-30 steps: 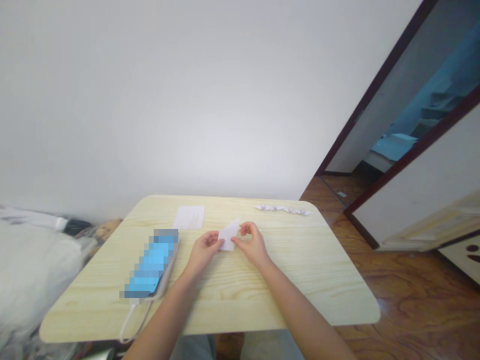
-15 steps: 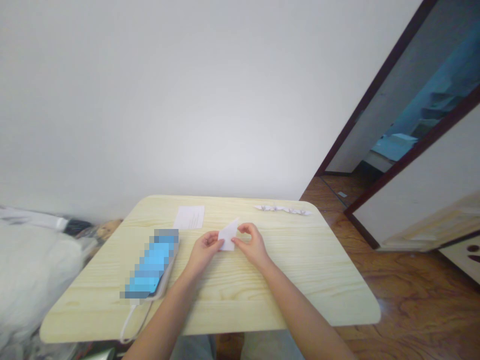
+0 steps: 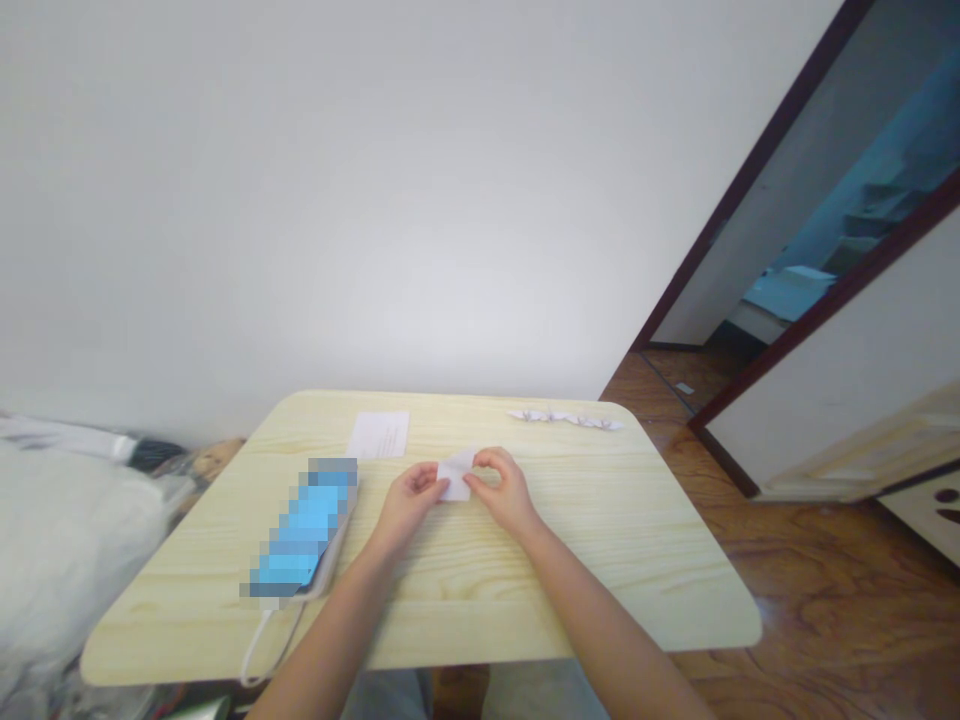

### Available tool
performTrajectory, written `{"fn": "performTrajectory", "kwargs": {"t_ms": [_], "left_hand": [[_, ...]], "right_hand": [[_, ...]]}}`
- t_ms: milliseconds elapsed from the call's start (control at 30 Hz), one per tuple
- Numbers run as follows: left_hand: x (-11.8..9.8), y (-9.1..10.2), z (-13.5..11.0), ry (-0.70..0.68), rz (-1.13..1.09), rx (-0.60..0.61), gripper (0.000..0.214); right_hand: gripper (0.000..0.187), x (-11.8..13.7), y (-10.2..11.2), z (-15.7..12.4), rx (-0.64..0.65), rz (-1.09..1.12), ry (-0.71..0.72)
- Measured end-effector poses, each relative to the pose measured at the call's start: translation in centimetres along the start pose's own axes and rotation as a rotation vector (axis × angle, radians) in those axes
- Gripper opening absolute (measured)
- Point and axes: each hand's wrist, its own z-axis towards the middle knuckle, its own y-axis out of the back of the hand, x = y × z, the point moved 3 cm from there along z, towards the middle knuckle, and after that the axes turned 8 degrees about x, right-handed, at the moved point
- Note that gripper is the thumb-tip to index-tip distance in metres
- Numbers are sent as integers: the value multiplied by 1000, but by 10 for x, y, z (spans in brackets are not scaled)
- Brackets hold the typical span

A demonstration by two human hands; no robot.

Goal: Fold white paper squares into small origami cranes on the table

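Observation:
Both my hands meet over the middle of a light wooden table (image 3: 600,560) and pinch a small folded white paper (image 3: 454,473) between them. My left hand (image 3: 409,495) grips its lower left edge with thumb and fingers closed. My right hand (image 3: 501,485) holds the right side, its fingers curled over the paper's top. The paper is held just above the tabletop.
A phone with a blurred blue screen (image 3: 304,530) lies left of my hands on a white pad, a white cable (image 3: 259,645) trailing off the front edge. A white paper sheet (image 3: 379,434) lies behind it. Several small folded paper pieces (image 3: 566,418) line the far edge. An open doorway (image 3: 810,260) is at right.
The paper's pointed tip, which stuck up toward the far side, has been folded down under my right fingers, so the piece looks shorter. Both hands stay in place.

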Motion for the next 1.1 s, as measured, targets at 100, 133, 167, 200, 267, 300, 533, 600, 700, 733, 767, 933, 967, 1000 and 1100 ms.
{"fn": "performTrajectory", "kwargs": {"t_ms": [100,133,167,200,267,300,533,600,700,733,767,933,967,1000,1100], "left_hand": [[0,-1,0,6,5,10,35],[-1,-2,-1,12,5,14,36],[-1,-2,-1,18,4,18,37],[-2,-3,-1,22,1,21,38],[-4,-4,-2,32,-7,18,38],[-4,-4,-3,37,-14,13,38],[-2,-2,-2,83,-162,23,40],[-1,-1,-2,79,-144,37,40],[0,-1,-1,74,-88,39,38],[0,-1,-1,73,-72,34,37],[-1,-1,-1,70,-60,28,36],[-3,-3,-2,63,-80,57,33],[-3,-4,-3,81,-105,70,34],[-3,-5,-4,106,-137,86,34],[-3,-6,-6,183,-245,159,34]], "right_hand": [[19,3,-2,-1,26,-63,24],[20,4,-4,-1,57,-87,28],[21,5,-6,-2,92,-111,35],[20,6,-7,-2,126,-136,46],[18,9,-8,-3,176,-196,77],[18,10,-7,-4,195,-228,95],[13,22,0,-4,302,-402,211],[18,22,-1,-4,287,-399,198],[22,20,-4,-3,237,-363,167],[21,19,-5,-3,218,-350,160],[20,18,-6,-3,201,-335,156],[21,14,-4,-2,210,-255,167],[22,14,-3,-2,222,-249,172],[24,13,-1,-2,233,-249,178],[25,12,2,-2,259,-262,189]]}}
